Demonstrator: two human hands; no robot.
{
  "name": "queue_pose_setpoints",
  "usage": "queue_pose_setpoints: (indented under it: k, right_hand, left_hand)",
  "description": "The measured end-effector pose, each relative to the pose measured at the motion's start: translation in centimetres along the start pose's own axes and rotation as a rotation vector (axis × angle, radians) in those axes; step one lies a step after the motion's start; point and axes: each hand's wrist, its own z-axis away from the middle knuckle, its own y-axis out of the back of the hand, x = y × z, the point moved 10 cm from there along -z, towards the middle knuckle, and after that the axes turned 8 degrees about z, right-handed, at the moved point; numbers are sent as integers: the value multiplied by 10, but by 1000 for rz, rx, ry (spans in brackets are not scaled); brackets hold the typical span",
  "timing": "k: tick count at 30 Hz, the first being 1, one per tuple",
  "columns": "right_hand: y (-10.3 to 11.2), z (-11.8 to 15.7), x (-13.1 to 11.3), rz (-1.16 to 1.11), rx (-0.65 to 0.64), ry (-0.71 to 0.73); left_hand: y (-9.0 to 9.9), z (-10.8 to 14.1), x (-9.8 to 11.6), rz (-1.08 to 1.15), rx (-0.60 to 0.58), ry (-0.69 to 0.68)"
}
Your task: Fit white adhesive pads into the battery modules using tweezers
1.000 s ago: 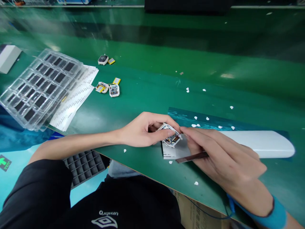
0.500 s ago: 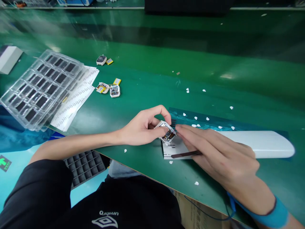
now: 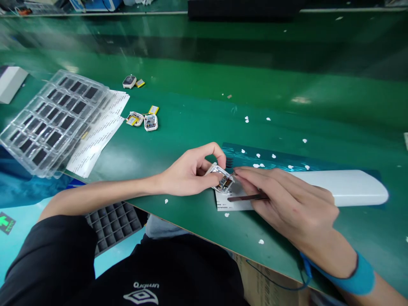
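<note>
My left hand [image 3: 199, 170] pinches an opened white smartwatch case [image 3: 222, 180] between thumb and fingers, its circuit parts facing up. The thumb presses on the inner parts. My right hand [image 3: 287, 199] comes in from the right, its fingertips at the right edge of the case. Tucked in that hand is a slim dark metal tool [image 3: 244, 198], whose blunt end sticks out to the left beneath the fingers. Whether the right fingertips also grip the case or a small part cannot be made out. Under the hands lies a white printed sheet [image 3: 223, 205].
A long white rounded object [image 3: 353, 189] lies on blue film [image 3: 347, 165] at right. Small white stickers [image 3: 273, 156] are scattered around. Further left are opened watch cases [image 3: 151, 122] with yellow batteries [image 3: 153, 110], stacked clear compartment trays [image 3: 57, 119] and paper sheets [image 3: 95, 146].
The whole view has shifted slightly. Both hands stay at the watch case, and the right hand's grip on the tool looks nearly the same.
</note>
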Motion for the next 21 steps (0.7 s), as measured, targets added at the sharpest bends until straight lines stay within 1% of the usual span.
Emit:
queue_pose_setpoints:
  k: [2,5,7,11,16,21]
  right_hand:
    - [0,2,1,5,10,-11]
    - [-2,5,2,-27,9,-23]
    - [-4,6,0,-46,2,-17]
    - [-7,4,-3,-58,-25,-5]
    - [-8,3,-4,-65,-41,-7]
    - [-1,5,-9,24,4,32]
  left_hand:
    - [2,0,-1,-13,25,-3]
    - [9,0,-2,-81,102,-7]
    - [10,0,-3,-128,125,-5]
    - [2,1,-3,-209,84,-3]
    - [-5,4,4,-326,41,-33]
    - [-4,7,10,-498,73,-93]
